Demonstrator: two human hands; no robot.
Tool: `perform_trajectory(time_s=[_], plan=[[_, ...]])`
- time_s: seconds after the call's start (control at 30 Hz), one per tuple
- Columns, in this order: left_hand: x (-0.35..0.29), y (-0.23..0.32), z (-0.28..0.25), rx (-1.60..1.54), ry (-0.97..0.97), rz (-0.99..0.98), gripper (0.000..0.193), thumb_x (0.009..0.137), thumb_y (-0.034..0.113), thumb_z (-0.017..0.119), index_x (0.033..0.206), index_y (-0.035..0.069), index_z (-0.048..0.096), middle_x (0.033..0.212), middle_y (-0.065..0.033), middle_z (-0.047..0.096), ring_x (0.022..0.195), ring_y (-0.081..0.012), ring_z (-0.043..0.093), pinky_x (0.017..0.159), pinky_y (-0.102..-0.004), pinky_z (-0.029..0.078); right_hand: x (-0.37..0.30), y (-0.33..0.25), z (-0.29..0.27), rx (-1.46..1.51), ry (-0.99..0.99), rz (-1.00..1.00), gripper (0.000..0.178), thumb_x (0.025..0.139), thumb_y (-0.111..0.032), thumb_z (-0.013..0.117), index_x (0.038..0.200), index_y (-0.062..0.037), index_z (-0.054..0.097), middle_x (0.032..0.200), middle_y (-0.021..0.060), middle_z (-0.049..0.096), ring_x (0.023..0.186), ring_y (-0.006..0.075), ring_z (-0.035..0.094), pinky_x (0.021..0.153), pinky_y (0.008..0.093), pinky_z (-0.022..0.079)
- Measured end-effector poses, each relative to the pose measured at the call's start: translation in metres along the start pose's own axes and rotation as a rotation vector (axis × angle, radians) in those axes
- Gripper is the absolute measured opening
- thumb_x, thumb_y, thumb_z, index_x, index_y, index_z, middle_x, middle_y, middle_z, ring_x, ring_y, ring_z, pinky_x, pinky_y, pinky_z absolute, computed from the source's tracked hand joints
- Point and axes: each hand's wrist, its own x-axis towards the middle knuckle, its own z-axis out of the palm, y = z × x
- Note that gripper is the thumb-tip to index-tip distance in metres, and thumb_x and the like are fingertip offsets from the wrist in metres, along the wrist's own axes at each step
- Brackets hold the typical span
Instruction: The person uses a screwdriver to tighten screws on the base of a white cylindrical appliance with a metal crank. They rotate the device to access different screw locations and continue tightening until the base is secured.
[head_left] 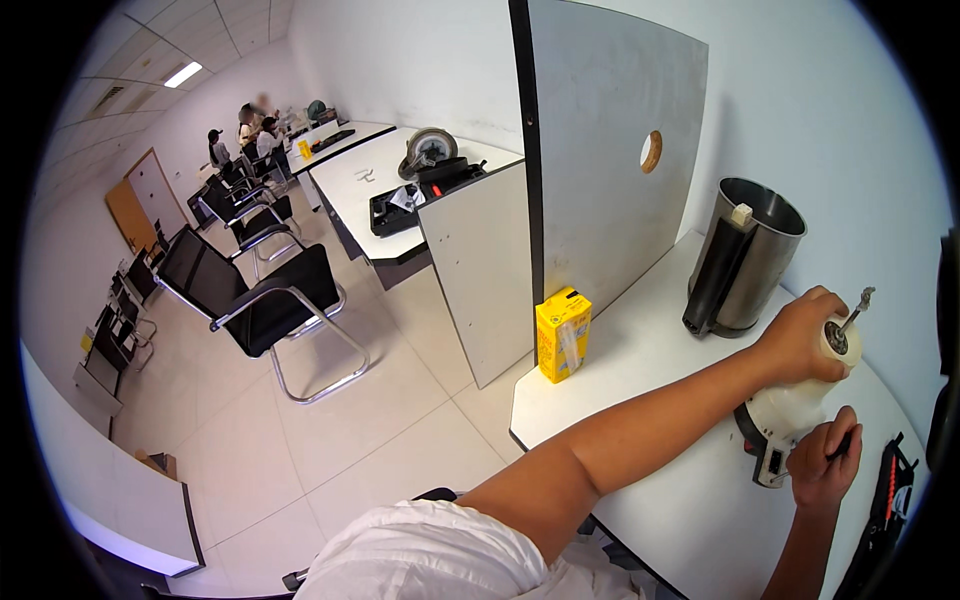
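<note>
My left hand (803, 335) is wrapped round the narrow neck of a cream-coloured appliance head (785, 408), probably from a soymilk maker or blender. A metal shaft with a small blade (866, 298) sticks up out of its top. The wide base of this head, with a dark rim and a small socket-like block, rests on the white table. Close beside that base, my right hand (825, 462) is closed round a screwdriver (842, 446). Its black handle shows partly between the fingers, and a thin metal shank seems to reach toward the block.
A steel jug (768, 262) with a black handle stands beyond my left hand. The yellow drink carton (563, 335) is by the grey partition (610, 140). A black tool pouch (890, 510) lies at the right edge. Black chairs (270, 300) and other people are farther left.
</note>
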Motion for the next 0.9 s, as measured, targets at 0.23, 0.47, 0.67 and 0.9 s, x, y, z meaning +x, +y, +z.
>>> perform_trajectory(time_s=[0.23,0.47,0.67,0.9], plan=[[-0.001,0.006,0.009,0.058,-0.053,0.040,0.069,0.050,0.027,0.078,0.109,-0.001,0.054,0.105,-0.0153,0.053,0.097,-0.0313,0.055,0.085,-0.0356,0.045,0.000,-0.001,-0.007,-0.007,-0.297,0.071,0.045,0.099,-0.043,0.029,0.075,-0.0059,0.039,0.043,0.0056,0.041,0.029,0.0125,0.025,0.029,0.0273,0.019],[-0.003,0.003,0.012,0.069,0.030,-0.017,0.070,0.053,0.026,0.079,0.112,0.000,0.053,0.109,-0.0147,0.053,0.101,-0.0311,0.055,0.088,-0.0361,0.045,0.001,-0.001,0.003,-0.087,-0.206,0.000,0.048,0.094,-0.050,0.041,0.075,-0.0065,0.040,0.054,0.0062,0.044,0.034,0.0107,0.033,0.031,0.0243,0.026],[-0.009,0.008,-0.001,0.097,0.064,-0.013,0.069,0.055,0.028,0.079,0.114,0.002,0.053,0.112,-0.0134,0.051,0.104,-0.0307,0.053,0.089,-0.0367,0.044,0.006,-0.003,0.020,-0.217,-0.086,-0.030,0.049,0.090,-0.050,0.051,0.075,-0.0045,0.045,0.069,0.0057,0.041,0.045,0.0103,0.038,0.036,0.0224,0.031],[-0.010,0.002,-0.001,0.161,0.057,0.039,0.070,0.057,0.036,0.078,0.114,0.002,0.055,0.110,-0.0147,0.055,0.104,-0.0300,0.054,0.090,-0.0377,0.043,-0.003,0.006,-0.006,-0.048,-0.110,0.066,0.049,0.091,-0.053,0.047,0.093,-0.0046,0.051,0.058,0.0037,0.042,0.045,0.0109,0.037,0.040,0.0245,0.030]])
